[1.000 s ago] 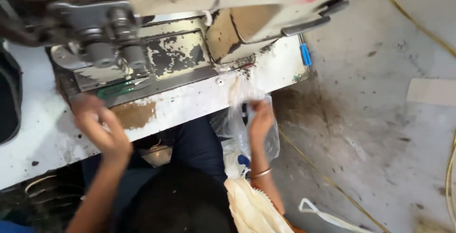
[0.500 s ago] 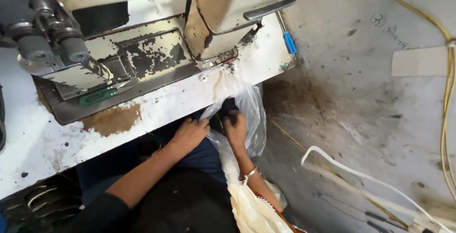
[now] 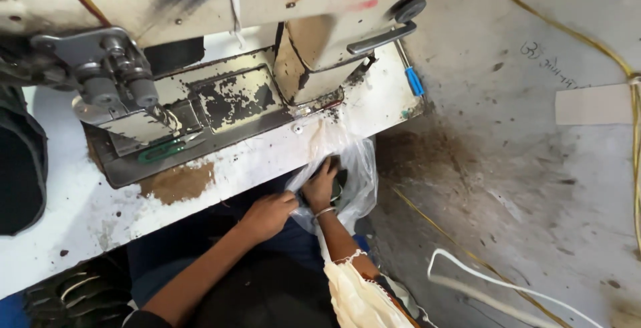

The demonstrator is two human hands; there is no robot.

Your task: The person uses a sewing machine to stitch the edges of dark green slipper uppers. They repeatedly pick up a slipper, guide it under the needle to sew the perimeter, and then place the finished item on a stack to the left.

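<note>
One clear plastic bag [image 3: 354, 168], crumpled, hangs off table edge [image 3: 220, 174] at frame centre. Left hand [image 3: 268, 213] pinches bag rim; right hand [image 3: 320, 186] inside it, grip can't tell. One sewing machine [image 3: 220, 27] above.

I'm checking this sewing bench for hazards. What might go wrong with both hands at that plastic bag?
The thin clear plastic bag hangs off the table edge; with the right hand inside and the left hand gripping its rim, it may tear or pull loose. The white cord on the floor could snag a foot.
</note>
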